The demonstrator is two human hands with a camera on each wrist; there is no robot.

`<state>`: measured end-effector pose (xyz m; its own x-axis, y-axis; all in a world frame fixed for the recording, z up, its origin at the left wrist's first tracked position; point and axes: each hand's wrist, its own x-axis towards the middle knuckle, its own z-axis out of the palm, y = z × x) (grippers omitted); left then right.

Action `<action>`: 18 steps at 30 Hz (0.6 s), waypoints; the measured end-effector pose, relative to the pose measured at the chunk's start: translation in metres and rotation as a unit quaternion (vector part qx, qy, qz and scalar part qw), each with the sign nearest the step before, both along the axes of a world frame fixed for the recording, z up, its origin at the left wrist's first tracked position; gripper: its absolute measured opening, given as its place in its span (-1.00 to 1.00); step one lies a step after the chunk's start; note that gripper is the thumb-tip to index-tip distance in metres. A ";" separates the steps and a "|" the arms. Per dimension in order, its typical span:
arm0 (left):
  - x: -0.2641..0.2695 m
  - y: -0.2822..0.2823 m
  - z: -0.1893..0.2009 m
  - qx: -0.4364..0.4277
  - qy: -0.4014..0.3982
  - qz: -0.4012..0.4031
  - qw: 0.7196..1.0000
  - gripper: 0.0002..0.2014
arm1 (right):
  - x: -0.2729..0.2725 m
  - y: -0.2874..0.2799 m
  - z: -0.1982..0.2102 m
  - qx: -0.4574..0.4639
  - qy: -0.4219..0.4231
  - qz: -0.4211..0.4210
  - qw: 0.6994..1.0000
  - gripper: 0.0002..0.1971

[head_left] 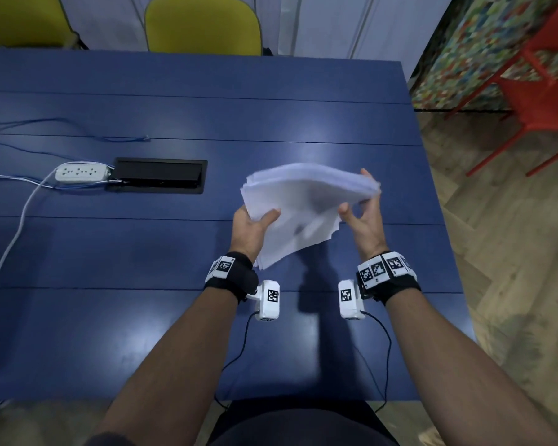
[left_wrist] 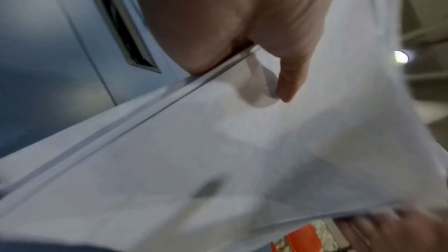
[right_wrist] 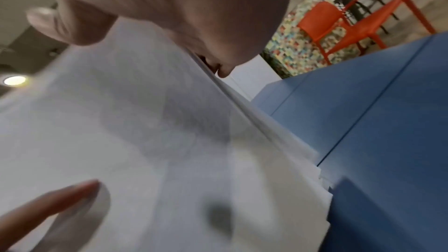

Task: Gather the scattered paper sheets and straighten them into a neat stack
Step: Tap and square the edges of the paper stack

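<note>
Both hands held the paper sheets (head_left: 306, 204) up off the blue table (head_left: 174, 252), roughly mid-air towards the table's right side; the bundle was tilted, near corner hanging low, far edge raised. Left hand (head_left: 255, 225) had its grip closed on the left edge — thumb on top, fingers presumably underneath, tho hidden; right hand (head_left: 364, 210) clasped the right edge w/ thumb over the top sheet and fingertips curling round the far corner. Holding opposite edges like this prob. served to square the sheets btwn the palms; the stepped, fanned corners in the right wrist view (right_wrist: 322, 183) showed they weren't aligned yet. No loose sheets were clearly visible elsewhere on the table, so gathering looked about done — straightening was the step in hand; a white edge at far left was too cropped to identify. A power strip (head_left: 81, 173) and a black cable hatch (head_left: 160, 175) sat well apart to the left.
</note>
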<state>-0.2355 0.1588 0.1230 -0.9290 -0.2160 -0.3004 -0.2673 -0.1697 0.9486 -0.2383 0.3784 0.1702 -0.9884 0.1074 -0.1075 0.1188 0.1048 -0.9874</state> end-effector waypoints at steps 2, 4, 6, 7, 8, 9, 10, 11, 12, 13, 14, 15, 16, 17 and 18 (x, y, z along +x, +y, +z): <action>-0.001 0.005 0.002 -0.008 0.020 -0.003 1.000 -0.80 | -0.004 0.001 0.000 0.021 0.029 0.018 0.999 -0.11; 0.001 0.007 0.004 -0.006 0.035 0.005 0.999 -0.77 | -0.010 0.001 0.000 0.067 0.037 -0.017 0.997 -0.34; 0.003 0.006 0.004 -0.003 0.044 0.015 0.999 -0.79 | -0.013 -0.002 0.001 0.078 0.041 -0.062 0.994 -0.50; 0.004 0.006 0.004 0.002 0.050 0.021 0.999 -0.81 | -0.013 -0.004 0.002 0.067 0.046 -0.077 0.994 -0.55; 0.005 0.006 0.005 0.009 0.055 0.028 0.998 -0.83 | -0.012 -0.007 0.002 0.047 0.053 -0.088 0.994 -0.60; 0.006 0.006 0.005 0.016 0.061 0.035 0.997 -0.84 | -0.010 -0.011 0.002 0.022 0.059 -0.097 0.993 -0.63; 0.007 0.007 0.004 0.020 0.064 0.042 0.997 -0.84 | -0.007 -0.015 0.000 0.000 0.058 -0.103 0.993 -0.65; 0.008 0.009 0.002 0.021 0.062 0.045 0.997 -0.83 | -0.005 -0.019 -0.005 -0.016 0.051 -0.106 0.993 -0.67; 0.009 0.010 -0.001 0.019 0.053 0.048 0.997 -0.83 | -0.002 -0.023 -0.011 -0.033 0.036 -0.106 0.993 -0.69; 0.011 0.010 -0.006 0.013 0.039 0.049 0.998 -0.83 | 0.001 -0.025 -0.020 -0.050 0.010 -0.104 0.993 -0.70; 0.013 0.010 -0.010 0.003 0.022 0.048 0.999 -0.82 | 0.004 -0.024 -0.029 -0.057 -0.018 -0.102 0.993 -0.69; 0.015 0.008 -0.015 -0.007 0.007 0.044 0.999 -0.81 | 0.005 -0.023 -0.037 -0.054 -0.041 -0.100 0.993 -0.67; 0.016 0.007 -0.018 -0.013 -0.003 0.037 0.999 -0.80 | 0.005 -0.020 -0.043 -0.045 -0.055 -0.098 0.993 -0.68; 0.016 0.005 -0.018 -0.015 -0.007 0.031 0.999 -0.80 | 0.004 -0.018 -0.045 -0.037 -0.060 -0.094 0.993 -0.71; 0.016 0.004 -0.017 -0.015 -0.007 0.026 1.000 -0.81 | 0.002 -0.016 -0.045 -0.036 -0.059 -0.088 0.994 -0.74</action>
